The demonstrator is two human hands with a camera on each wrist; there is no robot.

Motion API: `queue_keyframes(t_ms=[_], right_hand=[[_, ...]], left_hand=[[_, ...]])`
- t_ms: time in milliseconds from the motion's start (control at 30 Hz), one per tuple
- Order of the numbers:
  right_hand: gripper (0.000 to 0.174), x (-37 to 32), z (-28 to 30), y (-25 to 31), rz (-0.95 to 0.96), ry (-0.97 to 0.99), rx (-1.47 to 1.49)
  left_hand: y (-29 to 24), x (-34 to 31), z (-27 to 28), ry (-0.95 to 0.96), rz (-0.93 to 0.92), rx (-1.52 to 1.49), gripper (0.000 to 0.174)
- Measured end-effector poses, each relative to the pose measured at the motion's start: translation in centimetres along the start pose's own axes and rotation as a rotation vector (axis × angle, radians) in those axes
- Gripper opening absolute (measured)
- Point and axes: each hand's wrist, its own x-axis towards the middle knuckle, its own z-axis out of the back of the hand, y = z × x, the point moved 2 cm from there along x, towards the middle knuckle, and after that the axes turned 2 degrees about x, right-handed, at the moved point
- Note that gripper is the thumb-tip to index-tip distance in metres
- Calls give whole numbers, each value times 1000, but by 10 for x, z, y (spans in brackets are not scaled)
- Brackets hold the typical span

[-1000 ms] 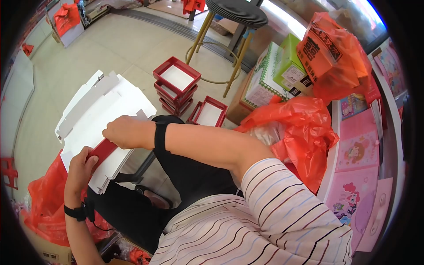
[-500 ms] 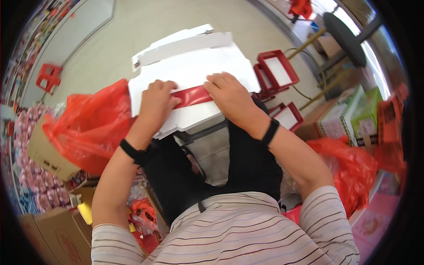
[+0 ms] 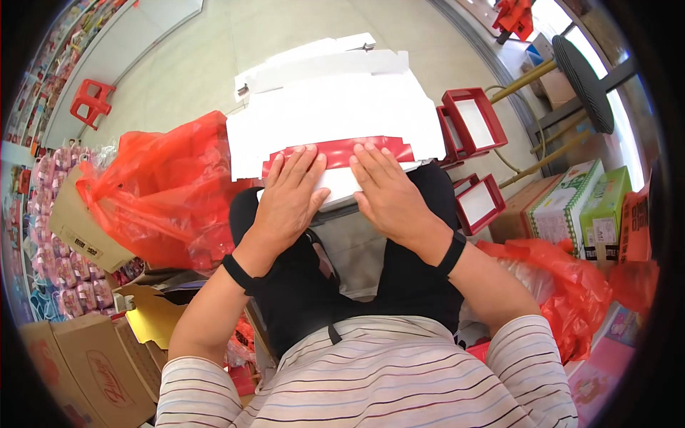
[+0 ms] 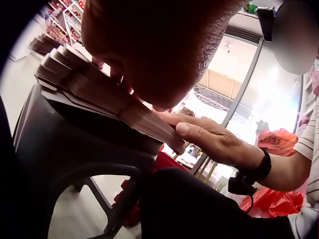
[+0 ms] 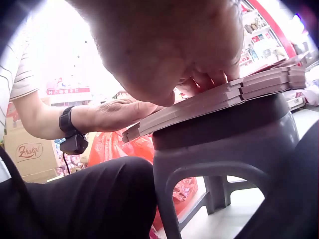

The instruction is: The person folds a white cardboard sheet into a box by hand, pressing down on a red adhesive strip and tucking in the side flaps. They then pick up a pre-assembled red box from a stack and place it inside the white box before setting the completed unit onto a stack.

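Observation:
In the head view, a glossy red cardboard strip [image 3: 341, 153] lies across the near part of a stack of flat white cardboard sheets [image 3: 335, 107]. My left hand [image 3: 289, 200] rests palm down on the strip's left half, fingers straight and pointing away from me. On its right half my right hand [image 3: 394, 203] lies the same way, and the strip's two ends show beyond the hands. Both wrist views show the stack's layered edge [image 5: 199, 103] on top of a dark grey plastic stool [image 5: 224, 129] between the knees. The palms hide part of the strip.
Red trays with white bottoms [image 3: 474, 128] stand on the floor to the right, beside a round-seated stool [image 3: 581, 82]. Red plastic bags [image 3: 168, 192] bulge on the left and right. Cardboard boxes [image 3: 100, 367] stand at lower left, a green box [image 3: 605, 207] at right.
The head view has swung left. My right hand was curled at the strip and my left thumb lay over it; now both hands lie flat on it, fingers straight.

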Motion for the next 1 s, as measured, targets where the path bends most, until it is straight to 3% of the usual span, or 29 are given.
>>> queue_keyframes(t_ms=[333, 467, 500, 600, 633, 733, 867, 1000], right_hand=[[53, -15, 12, -16, -74, -25, -35], [43, -10, 21, -21, -65, -63, 60], [40, -9, 26, -24, -71, -69, 110], [33, -3, 52, -38, -88, -163, 170], [33, -3, 61, -46, -109, -181, 137], [45, -6, 76, -83, -137, -213, 38], [59, -8, 89, -95, -91, -90, -2], [72, -13, 82, -79, 39, 74, 42]], left_hand=[[8, 4, 13, -85, 36, -5, 47], [-7, 39, 3, -85, -18, -19, 45], [-12, 49, 5, -177, -112, 22, 46], [-14, 65, 11, -14, -27, -19, 45], [-12, 68, 14, -42, -47, -74, 37], [-4, 71, 28, 13, -142, 0, 32], [20, 70, 57, -232, -351, 39, 32], [51, 70, 58, -312, -372, 8, 28]])
